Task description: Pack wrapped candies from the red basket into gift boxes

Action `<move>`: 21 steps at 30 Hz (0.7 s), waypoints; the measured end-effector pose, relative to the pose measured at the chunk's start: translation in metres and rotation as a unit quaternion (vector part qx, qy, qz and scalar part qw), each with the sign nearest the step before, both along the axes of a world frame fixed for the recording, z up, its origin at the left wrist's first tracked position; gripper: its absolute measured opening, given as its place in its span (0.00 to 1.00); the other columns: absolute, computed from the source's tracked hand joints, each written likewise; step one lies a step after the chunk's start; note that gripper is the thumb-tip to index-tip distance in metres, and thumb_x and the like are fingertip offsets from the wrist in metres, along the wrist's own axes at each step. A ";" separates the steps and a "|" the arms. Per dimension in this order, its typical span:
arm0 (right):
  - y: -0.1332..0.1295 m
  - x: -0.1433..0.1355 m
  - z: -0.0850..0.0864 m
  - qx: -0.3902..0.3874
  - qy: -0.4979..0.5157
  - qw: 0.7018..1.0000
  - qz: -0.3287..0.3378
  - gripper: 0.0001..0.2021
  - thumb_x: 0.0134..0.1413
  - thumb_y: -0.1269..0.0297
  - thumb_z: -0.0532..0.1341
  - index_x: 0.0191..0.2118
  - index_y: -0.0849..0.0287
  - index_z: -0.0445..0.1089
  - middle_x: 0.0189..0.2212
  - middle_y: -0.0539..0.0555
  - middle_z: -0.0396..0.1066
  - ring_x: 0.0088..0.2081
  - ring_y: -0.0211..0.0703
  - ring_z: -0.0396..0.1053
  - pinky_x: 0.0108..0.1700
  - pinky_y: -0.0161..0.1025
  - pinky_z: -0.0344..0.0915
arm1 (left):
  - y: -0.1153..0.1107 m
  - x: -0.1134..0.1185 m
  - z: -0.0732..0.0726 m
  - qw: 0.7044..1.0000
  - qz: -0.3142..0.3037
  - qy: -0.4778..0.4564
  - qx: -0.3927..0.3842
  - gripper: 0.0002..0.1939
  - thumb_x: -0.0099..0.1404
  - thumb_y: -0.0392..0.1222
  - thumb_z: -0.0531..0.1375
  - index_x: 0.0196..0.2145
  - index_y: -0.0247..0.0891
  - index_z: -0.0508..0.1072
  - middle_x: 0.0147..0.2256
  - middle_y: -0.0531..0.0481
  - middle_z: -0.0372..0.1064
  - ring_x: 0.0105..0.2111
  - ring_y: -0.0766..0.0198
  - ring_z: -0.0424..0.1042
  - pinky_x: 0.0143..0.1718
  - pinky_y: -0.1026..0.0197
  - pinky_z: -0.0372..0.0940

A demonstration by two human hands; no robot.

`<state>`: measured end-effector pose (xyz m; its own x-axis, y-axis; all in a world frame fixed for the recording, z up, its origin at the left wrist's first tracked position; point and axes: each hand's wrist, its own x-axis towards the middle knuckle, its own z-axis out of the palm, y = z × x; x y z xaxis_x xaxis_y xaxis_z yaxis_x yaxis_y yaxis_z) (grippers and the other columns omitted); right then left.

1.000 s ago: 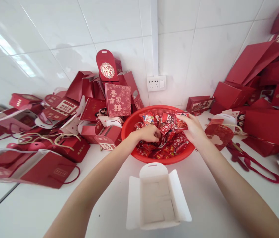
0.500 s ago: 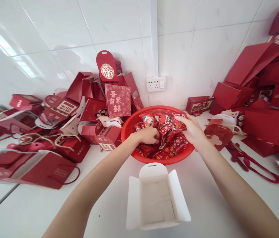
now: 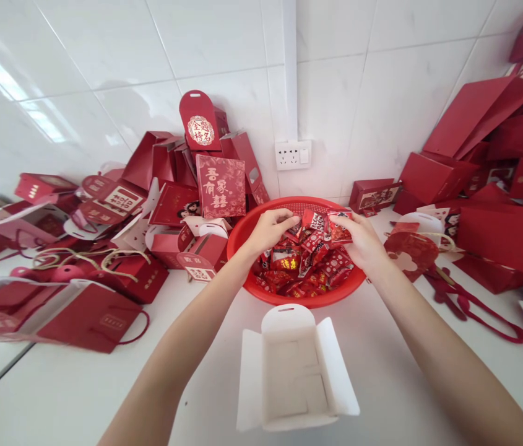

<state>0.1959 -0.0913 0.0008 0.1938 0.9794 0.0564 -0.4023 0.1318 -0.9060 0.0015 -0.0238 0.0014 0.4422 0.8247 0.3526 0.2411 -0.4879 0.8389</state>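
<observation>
A red plastic basket (image 3: 296, 301) holds many small, shiny red snack packets (image 3: 285, 259). My left hand (image 3: 270, 230) is over the basket's left rear part, its fingers bent together among the packets; what they grip, if anything, is hidden beneath them. At the right side of the basket, my right hand (image 3: 362, 240) pinches one red snack packet (image 3: 340, 230) between thumb and fingers, just above the pile. In front of the basket stands an open white-lined carton (image 3: 294, 378) with its flaps spread; its inside is bare.
Red gift boxes (image 3: 220, 186) are heaped on the left, with a red paper bag (image 3: 89, 316) nearer me. More red boxes (image 3: 497, 241) pile up on the right beside a red strap (image 3: 488, 319). A wall socket (image 3: 293, 155) is behind the basket.
My left hand has shifted up and back from the basket's middle towards its rear, uncovering packets there. My right hand stays nearly in place with its packet.
</observation>
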 end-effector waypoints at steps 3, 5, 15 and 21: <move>0.001 0.001 -0.002 0.002 -0.015 1.000 0.001 0.11 0.33 0.61 0.74 0.26 0.56 0.75 0.26 0.50 0.78 0.31 0.46 0.76 0.36 0.40 0.70 | -0.001 0.000 0.001 0.999 0.027 -0.042 -0.020 0.14 0.59 0.51 0.61 0.28 0.35 0.73 0.27 0.53 0.69 0.29 0.65 0.67 0.34 0.63 0.63; 0.001 0.002 -0.004 0.006 -0.026 1.000 0.006 0.12 0.34 0.60 0.74 0.26 0.56 0.75 0.24 0.50 0.77 0.30 0.45 0.75 0.35 0.41 0.69 | -0.002 0.001 0.001 0.996 0.057 -0.059 -0.023 0.11 0.60 0.47 0.60 0.34 0.36 0.75 0.26 0.54 0.69 0.28 0.65 0.67 0.33 0.63 0.63; -0.001 0.001 -0.003 0.008 -0.043 0.997 0.056 0.13 0.33 0.59 0.76 0.26 0.56 0.77 0.23 0.48 0.77 0.28 0.43 0.74 0.35 0.39 0.70 | -0.004 0.003 0.001 0.999 0.030 0.020 0.024 0.14 0.65 0.40 0.57 0.41 0.37 0.80 0.47 0.48 0.79 0.50 0.57 0.74 0.57 0.59 0.63; 0.000 0.002 -0.003 0.016 -0.037 0.997 0.068 0.15 0.32 0.58 0.77 0.28 0.56 0.77 0.25 0.50 0.78 0.29 0.45 0.76 0.37 0.41 0.72 | -0.014 0.004 0.009 0.998 -0.022 -0.026 -0.048 0.19 0.68 0.51 0.56 0.44 0.35 0.80 0.49 0.45 0.78 0.51 0.54 0.73 0.56 0.56 0.66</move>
